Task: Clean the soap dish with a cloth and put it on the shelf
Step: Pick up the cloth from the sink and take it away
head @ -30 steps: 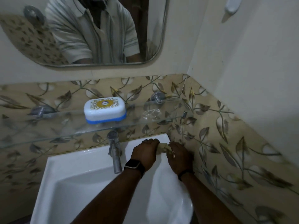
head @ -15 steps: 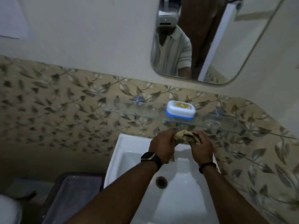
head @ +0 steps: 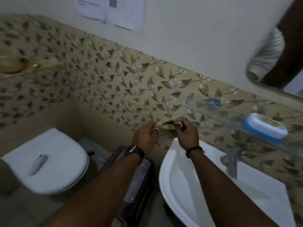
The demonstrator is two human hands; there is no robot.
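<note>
The soap dish (head: 265, 126) is a rounded white box with its lid on, a blue band round the base and a yellowish emblem on top; motion blur hides the finer detail. It sits on the glass shelf (head: 219, 116), to the right of the one bracket in view and close to the front edge, above the tap (head: 231, 163). No hand touches it — it lies well apart from both, off to the right of them.

The cloth (head: 165, 128) is a small tan rag, crumpled, stretched between the two hands. The left hand (head: 145, 136) pinches its left end with curled fingers; the right hand (head: 186, 135) grips the right end the same way. The hands are close together, raised before the leaf-patterned tiles, just above the sink's (head: 173, 177) back left corner.

A watch (head: 136, 152) is on the left wrist, a dark band (head: 194, 149) on the right. A dark bin (head: 137, 185) stands beside the sink's left edge, and a white toilet (head: 49, 161) beyond it — lid down.
</note>
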